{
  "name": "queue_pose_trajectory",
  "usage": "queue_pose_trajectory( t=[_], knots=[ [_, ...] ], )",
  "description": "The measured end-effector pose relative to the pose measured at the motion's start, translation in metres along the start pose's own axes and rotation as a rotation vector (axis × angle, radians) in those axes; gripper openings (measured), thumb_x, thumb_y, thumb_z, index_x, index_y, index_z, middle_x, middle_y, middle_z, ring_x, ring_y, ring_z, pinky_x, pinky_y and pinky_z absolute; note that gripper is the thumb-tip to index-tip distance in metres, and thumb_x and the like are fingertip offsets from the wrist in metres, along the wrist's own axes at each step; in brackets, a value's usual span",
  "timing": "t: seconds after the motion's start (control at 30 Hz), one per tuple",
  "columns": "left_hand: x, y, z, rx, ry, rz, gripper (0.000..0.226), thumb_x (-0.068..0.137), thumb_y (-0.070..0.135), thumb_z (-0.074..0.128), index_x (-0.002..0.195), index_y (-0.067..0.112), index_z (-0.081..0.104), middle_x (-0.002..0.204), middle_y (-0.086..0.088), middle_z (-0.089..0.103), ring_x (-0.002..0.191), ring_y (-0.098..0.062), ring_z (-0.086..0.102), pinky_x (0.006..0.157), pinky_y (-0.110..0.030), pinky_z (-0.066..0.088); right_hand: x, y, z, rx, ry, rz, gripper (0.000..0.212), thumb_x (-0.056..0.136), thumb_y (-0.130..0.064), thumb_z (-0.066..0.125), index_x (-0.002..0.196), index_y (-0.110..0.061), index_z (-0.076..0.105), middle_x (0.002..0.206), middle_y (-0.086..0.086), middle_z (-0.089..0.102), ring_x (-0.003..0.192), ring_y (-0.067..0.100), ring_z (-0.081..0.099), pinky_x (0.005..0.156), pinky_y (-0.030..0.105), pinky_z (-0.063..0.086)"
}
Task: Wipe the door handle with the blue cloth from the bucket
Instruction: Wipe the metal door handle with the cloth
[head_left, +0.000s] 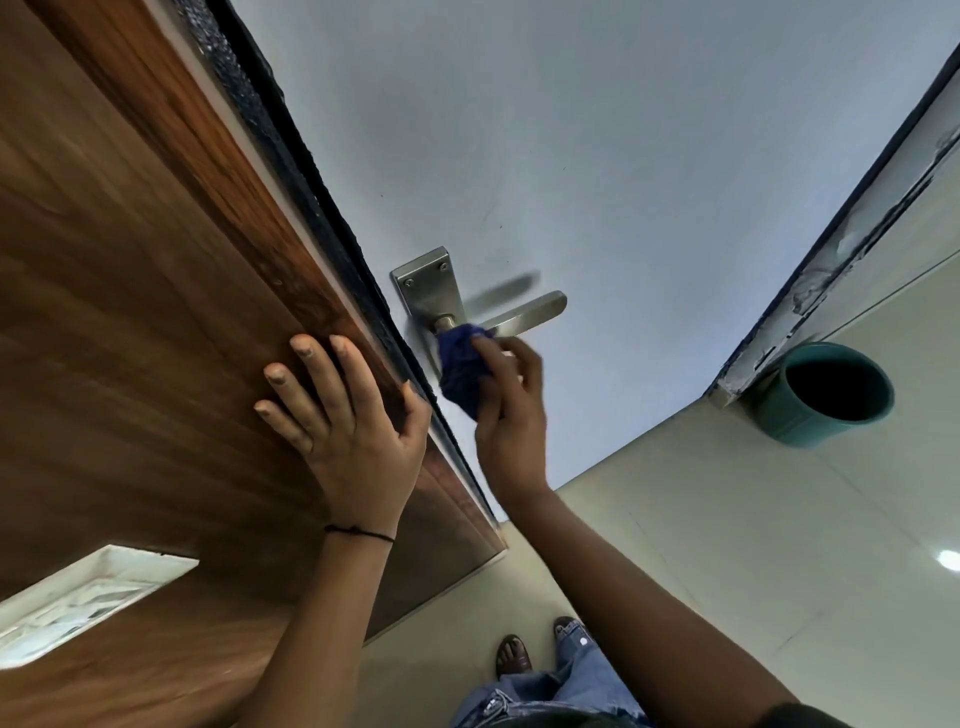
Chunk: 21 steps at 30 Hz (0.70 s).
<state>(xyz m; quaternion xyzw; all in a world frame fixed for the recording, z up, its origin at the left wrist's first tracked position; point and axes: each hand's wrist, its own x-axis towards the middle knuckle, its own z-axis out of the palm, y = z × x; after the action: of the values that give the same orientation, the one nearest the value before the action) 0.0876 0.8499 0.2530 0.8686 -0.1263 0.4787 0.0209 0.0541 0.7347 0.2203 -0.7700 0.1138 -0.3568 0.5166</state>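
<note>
Basically mid-wipe. Right hand gripped the bunched blue cloth between thumb and fingers, and the cloth was pressed against the door handle at the neck, where the lever meets the backplate. Most of the lever, out to its free end, was bare and not covered by the cloth.

Left hand lay flat and spread on the brown wood-grain surface left of the dark door edge, gripping nothing; thumb hooked at that edge. Looked like it was steadying the door, my read only.

Teal bucket sat on the tiled floor by the far door frame, well apart from both hands. Inside was dark, so contents couldn't be told.

Step judgement: cloth fetch done, wiping under way, only the hub end contacted at this point.

Next move would call for:
1. Sliding the cloth outward along the lever to its tip, keeping it wrapped so top and underside both get contact.
2. Passing over the backplate, including around the 2 visible screws.
3. Holding the left-hand brace so the door doesn't swing under pressure.

Slight motion blur around the handle, so exact contact patch was unclear.
</note>
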Motion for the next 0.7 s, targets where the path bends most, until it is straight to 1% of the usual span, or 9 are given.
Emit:
queue_pose_trajectory(
  t=[0.07,0.1,0.17,0.23,0.3,0.47,0.57,0.63,0.7],
  knots=[
    [-0.001,0.0,0.0,0.003,-0.002,0.001,0.092,0.089,0.039,0.051,0.15,0.013,-0.011,0.156,-0.002,-0.029,0.143,-0.022,-0.027,0.117,-0.042,-0.015,-0.004,0.001,0.003,-0.019,-0.083,-0.026,0.044,0.091,-0.004,0.04,0.129,-0.025,0.047,0.137,0.008,0.038,0.127,0.025,0.044,0.1,0.037,0.05],
    [-0.001,0.0,0.0,0.003,-0.002,0.001,0.092,0.089,0.039,0.051,0.15,0.013,-0.012,0.156,-0.002,-0.029,0.143,-0.022,-0.027,0.117,-0.042,-0.015,-0.002,0.003,0.001,-0.03,-0.092,-0.042,0.042,0.092,-0.007,0.04,0.129,-0.026,0.046,0.136,0.009,0.039,0.126,0.026,0.044,0.1,0.037,0.05],
    [-0.001,0.0,0.0,-0.002,0.002,0.001,0.092,0.088,0.038,0.052,0.15,0.013,-0.012,0.156,-0.002,-0.029,0.143,-0.021,-0.027,0.117,-0.041,-0.015,0.006,0.004,-0.006,-0.023,-0.06,-0.072,0.04,0.093,-0.008,0.039,0.127,-0.025,0.047,0.134,0.015,0.042,0.124,0.015,0.042,0.1,0.023,0.048],
    [0.0,0.0,0.0,-0.007,0.004,-0.001,0.092,0.088,0.038,0.052,0.151,0.013,-0.012,0.156,-0.001,-0.029,0.143,-0.021,-0.027,0.117,-0.041,-0.015,0.017,0.011,-0.016,-0.007,0.067,-0.049,0.045,0.089,0.008,0.04,0.125,-0.016,0.053,0.128,0.022,0.046,0.118,-0.006,0.039,0.097,0.007,0.04],
    [0.0,0.0,0.0,-0.003,0.001,0.001,0.091,0.088,0.038,0.051,0.15,0.013,-0.012,0.156,-0.002,-0.028,0.143,-0.022,-0.027,0.117,-0.042,-0.015,0.031,0.024,-0.026,0.011,0.185,0.006,0.048,0.084,0.021,0.04,0.122,-0.003,0.058,0.122,0.025,0.048,0.112,-0.018,0.038,0.093,0.001,0.036],
    [0.0,-0.001,0.0,0.011,-0.007,-0.004,0.092,0.088,0.037,0.051,0.15,0.012,-0.012,0.157,-0.016,-0.015,0.143,-0.023,-0.027,0.117,-0.042,-0.014,0.055,0.049,-0.041,0.015,0.297,0.121,0.047,0.084,0.015,0.041,0.124,-0.006,0.057,0.121,0.006,0.048,0.109,-0.01,0.045,0.095,0.01,0.039],
    [0.0,-0.001,-0.001,0.016,-0.016,-0.009,0.093,0.088,0.037,0.052,0.15,0.012,-0.012,0.146,-0.023,0.008,0.143,-0.023,-0.028,0.116,-0.043,-0.014,0.069,0.054,-0.048,0.03,0.31,0.166,0.046,0.084,0.012,0.043,0.124,-0.009,0.057,0.122,0.009,0.051,0.107,-0.016,0.045,0.095,0.008,0.038],
    [0.001,0.0,-0.002,0.022,-0.016,-0.007,0.092,0.088,0.037,0.051,0.15,0.012,-0.012,0.147,-0.021,0.003,0.143,-0.023,-0.028,0.116,-0.042,-0.015,0.079,0.053,-0.051,0.015,0.259,0.184,0.046,0.085,0.01,0.045,0.124,-0.011,0.058,0.12,0.009,0.051,0.104,-0.015,0.046,0.094,0.005,0.036],
    [0.001,0.0,-0.002,0.033,-0.023,-0.006,0.092,0.088,0.037,0.051,0.15,0.012,-0.012,0.152,-0.019,-0.006,0.143,-0.023,-0.027,0.116,-0.042,-0.015,0.087,0.05,-0.053,0.019,0.222,0.223,0.045,0.086,0.007,0.045,0.125,-0.014,0.057,0.121,0.006,0.052,0.105,-0.008,0.05,0.097,0.013,0.041]
  ],
)
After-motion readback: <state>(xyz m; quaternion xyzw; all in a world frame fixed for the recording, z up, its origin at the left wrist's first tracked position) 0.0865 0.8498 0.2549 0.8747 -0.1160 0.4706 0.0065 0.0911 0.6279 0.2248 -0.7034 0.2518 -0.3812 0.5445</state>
